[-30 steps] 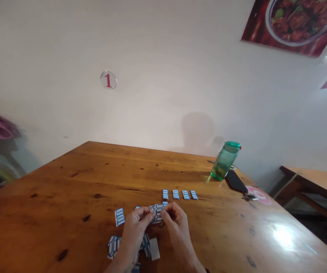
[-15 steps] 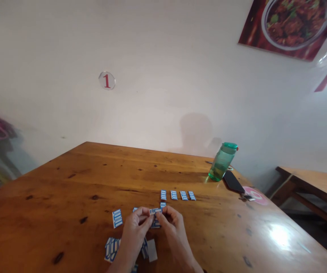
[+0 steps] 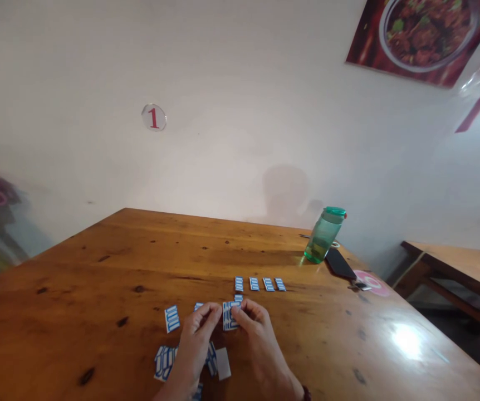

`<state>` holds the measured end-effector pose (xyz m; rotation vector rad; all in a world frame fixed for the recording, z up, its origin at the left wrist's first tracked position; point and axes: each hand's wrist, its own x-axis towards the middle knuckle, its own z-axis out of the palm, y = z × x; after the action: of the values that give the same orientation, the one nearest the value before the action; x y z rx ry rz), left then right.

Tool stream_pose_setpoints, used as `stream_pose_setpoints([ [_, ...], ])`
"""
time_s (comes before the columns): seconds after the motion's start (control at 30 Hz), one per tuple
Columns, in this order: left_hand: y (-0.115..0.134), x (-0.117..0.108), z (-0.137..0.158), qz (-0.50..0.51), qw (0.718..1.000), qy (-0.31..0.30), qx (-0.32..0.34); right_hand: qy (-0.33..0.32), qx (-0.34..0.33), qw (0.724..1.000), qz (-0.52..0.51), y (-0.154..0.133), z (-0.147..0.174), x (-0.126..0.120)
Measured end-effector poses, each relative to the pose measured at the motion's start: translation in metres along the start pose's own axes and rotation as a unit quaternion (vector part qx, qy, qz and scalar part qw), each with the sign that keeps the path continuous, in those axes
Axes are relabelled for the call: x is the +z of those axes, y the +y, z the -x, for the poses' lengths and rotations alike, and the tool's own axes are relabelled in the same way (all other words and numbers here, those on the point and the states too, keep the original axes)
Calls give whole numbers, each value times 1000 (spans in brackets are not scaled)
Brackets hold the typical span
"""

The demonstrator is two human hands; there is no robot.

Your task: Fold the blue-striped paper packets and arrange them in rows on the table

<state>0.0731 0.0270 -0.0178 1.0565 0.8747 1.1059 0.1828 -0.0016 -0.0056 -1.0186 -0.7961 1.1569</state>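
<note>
My right hand (image 3: 260, 337) pinches a small white sheet of blue-bordered labels (image 3: 227, 319) between thumb and fingers. Just left of that sheet, my left hand (image 3: 196, 337) has thumb and forefinger pressed together; whether anything small is between them I cannot make out. A single label sheet (image 3: 172, 319) lies left of my left hand. Below it, an overlapping pile of label sheets (image 3: 165, 362) is partly covered by my left wrist. A blank pale piece (image 3: 223, 364) lies between my forearms. Beyond my hands, several label sheets (image 3: 254, 284) lie in a row.
All of this lies on a brown wooden table (image 3: 98, 289). A green bottle (image 3: 324, 236) stands at the back right, beside a black phone-like slab (image 3: 340, 263). Near it are a small metallic item (image 3: 361, 285) and a pink round sticker (image 3: 376, 284). A white wall (image 3: 223, 156) rises behind.
My left fingertips have come away from the sheet edge, moving slightly left. The held label sheet now shows more of its face in my right hand.
</note>
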Motion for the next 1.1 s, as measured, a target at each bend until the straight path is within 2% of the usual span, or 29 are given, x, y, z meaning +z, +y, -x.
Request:
stream_pose_setpoints([
  [0.17,0,-2,-2,16,999,-1,-38,9,-16,999,30,0,0,1],
  [0.5,-1,-2,-4,-19,999,-22,-34,15,-75,992,102,12,-3,-3],
  [0.77,0,1,-1,-4,999,3,-38,-16,-22,999,42,2,2,0],
  [1.1,13,3,7,66,992,-26,-100,-20,13,1000,-19,0,2,-2],
])
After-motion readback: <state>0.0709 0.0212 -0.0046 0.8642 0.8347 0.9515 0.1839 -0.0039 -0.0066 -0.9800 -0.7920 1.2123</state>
